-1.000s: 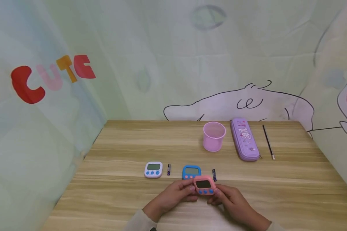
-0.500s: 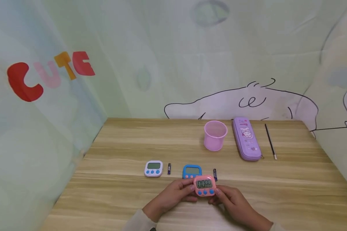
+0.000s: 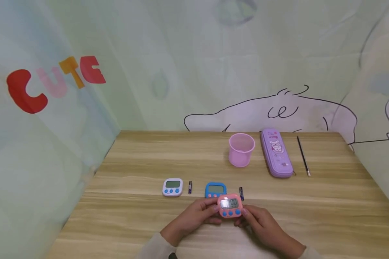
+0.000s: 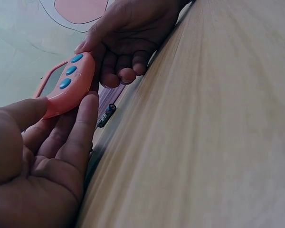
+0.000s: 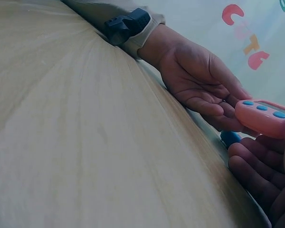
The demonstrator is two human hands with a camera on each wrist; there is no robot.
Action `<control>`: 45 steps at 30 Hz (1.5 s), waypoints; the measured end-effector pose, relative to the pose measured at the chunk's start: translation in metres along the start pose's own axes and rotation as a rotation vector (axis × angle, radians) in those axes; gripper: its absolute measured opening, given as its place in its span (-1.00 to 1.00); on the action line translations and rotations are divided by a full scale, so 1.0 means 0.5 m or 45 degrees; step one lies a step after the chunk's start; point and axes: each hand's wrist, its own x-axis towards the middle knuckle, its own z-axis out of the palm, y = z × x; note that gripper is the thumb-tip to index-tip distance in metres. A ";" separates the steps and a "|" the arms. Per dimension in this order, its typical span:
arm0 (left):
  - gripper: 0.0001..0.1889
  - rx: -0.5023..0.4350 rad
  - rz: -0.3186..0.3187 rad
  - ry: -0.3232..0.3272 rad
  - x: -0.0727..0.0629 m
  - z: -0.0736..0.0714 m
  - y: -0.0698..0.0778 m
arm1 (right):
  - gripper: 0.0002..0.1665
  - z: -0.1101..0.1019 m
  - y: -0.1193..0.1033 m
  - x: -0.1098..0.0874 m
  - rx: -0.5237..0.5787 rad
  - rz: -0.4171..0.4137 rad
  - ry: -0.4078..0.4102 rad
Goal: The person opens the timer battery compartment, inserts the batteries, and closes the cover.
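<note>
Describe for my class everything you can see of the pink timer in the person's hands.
The pink timer is rounded, smooth and apparently plastic, with a screen above a row of three blue buttons. The screen's right half reads 00; glare hides the left half. Held above the table, face tilted up, it is gripped at one side by the left hand and at the other by the right hand.
</note>
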 end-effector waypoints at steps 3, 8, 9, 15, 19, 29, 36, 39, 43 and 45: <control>-0.53 -0.005 0.000 0.002 0.001 0.000 0.000 | -0.64 -0.001 0.002 0.000 0.001 0.002 0.001; -0.53 0.003 0.005 -0.001 0.005 -0.001 0.001 | -0.64 -0.003 0.003 0.001 0.001 0.013 0.010; -0.53 0.008 0.001 -0.001 0.005 -0.001 0.001 | -0.63 -0.003 0.003 0.001 0.008 0.020 0.007; -0.54 -0.004 -0.011 0.007 0.004 0.000 -0.003 | -0.62 -0.006 0.005 0.000 0.013 0.048 -0.014; -0.55 -0.021 0.010 0.012 0.005 0.005 -0.003 | -0.65 -0.009 0.006 -0.001 -0.068 0.032 -0.001; -0.54 -0.037 -0.029 0.012 0.001 0.001 -0.001 | -0.65 -0.002 0.010 -0.003 -0.094 0.083 0.008; -0.54 -0.024 -0.018 0.000 -0.003 0.003 0.001 | -0.52 -0.005 0.007 -0.003 0.087 0.085 -0.025; -0.54 -0.018 -0.008 -0.018 -0.002 0.002 0.002 | -0.33 -0.005 0.002 -0.003 0.109 0.051 -0.013; -0.54 -0.018 -0.004 -0.039 0.000 0.000 0.001 | -0.14 -0.001 -0.002 -0.002 0.048 0.018 -0.019; -0.54 -0.014 0.000 -0.054 0.004 -0.001 0.000 | -0.09 -0.001 -0.003 -0.001 0.020 0.027 -0.010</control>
